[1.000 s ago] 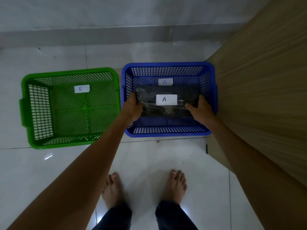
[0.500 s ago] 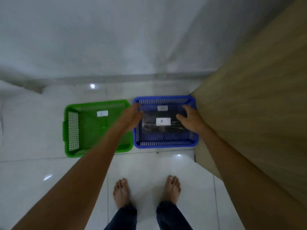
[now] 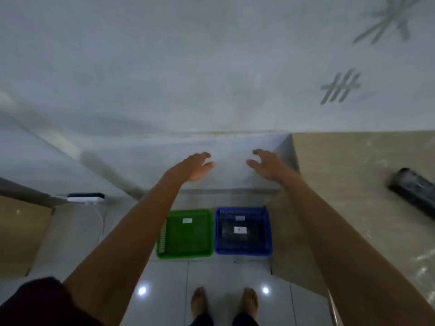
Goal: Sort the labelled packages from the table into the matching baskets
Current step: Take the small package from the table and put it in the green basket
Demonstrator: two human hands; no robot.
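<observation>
With both arms stretched forward, the left hand (image 3: 196, 166) and right hand (image 3: 268, 164) hang in the air, fingers spread and curled, empty, well apart from each other and high above the baskets.

Green basket (image 3: 186, 254) and blue basket (image 3: 243, 252) sit on the floor (image 3: 211, 290) side by side, rims nearly touching. Blue one is tight against the side of the table (image 3: 353, 184) on the right, and both stand near the wall (image 3: 164, 78). Open tile lies in front of them, down to the bare feet (image 3: 223, 302).

Dark package (image 3: 242, 234) lies flat inside the blue basket with a white label on top; the letter is too blurred to read. Each basket has a white tag on its far wall, also unreadable. The green basket's bottom shows bare where the left forearm doesn't cover it.

Second dark package (image 3: 414, 191) lies on the table near the right edge of the view, part cut off by the frame, no label visible.

Left forearm hides the green basket's left rim. A dark-and-white thing (image 3: 86, 198) at the left, by the wall, can't be identified. A brown surface at far left is cut by the frame. Whole view is motion-blurred.
</observation>
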